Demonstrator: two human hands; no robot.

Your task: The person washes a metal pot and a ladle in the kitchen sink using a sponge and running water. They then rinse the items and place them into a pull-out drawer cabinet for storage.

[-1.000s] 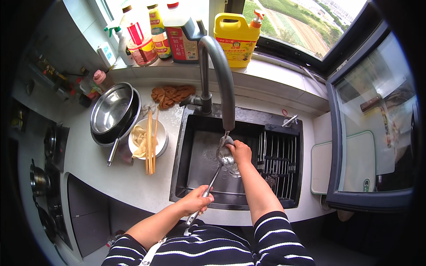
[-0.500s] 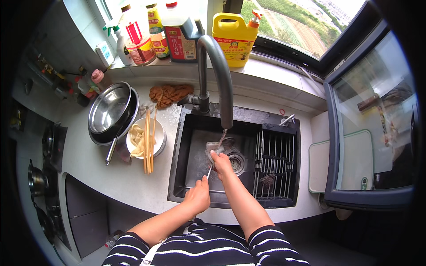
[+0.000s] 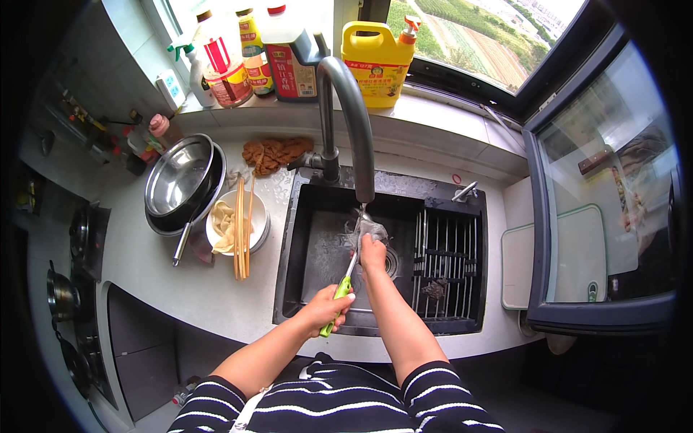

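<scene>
Over the dark sink (image 3: 307,249), my left hand (image 3: 328,310) is wrapped round the green handle of a long metal kitchen utensil (image 3: 343,289). The utensil slants up and away under the running tap (image 3: 354,108). My right hand (image 3: 372,254) presses a wet grey cloth (image 3: 373,229) around its far end. That end is largely covered by the cloth and the water, so its shape cannot be made out. Water falls onto the cloth and splashes into the basin. The drain (image 3: 392,263) lies partly hidden just beyond my right wrist.
A metal drying rack (image 3: 447,263) fills the sink's right side, with a scrubber (image 3: 434,289) on it. At left stand a white bowl (image 3: 266,229) with chopsticks (image 3: 241,224) across it and stacked metal bowls (image 3: 177,177). Bottles and a yellow jug (image 3: 375,68) line the sill; an open window (image 3: 606,180) juts in right.
The utensil has turned, and its green handle now shows in my left hand. My right hand has moved slightly right with the grey cloth, which now wraps the far end under the water.
</scene>
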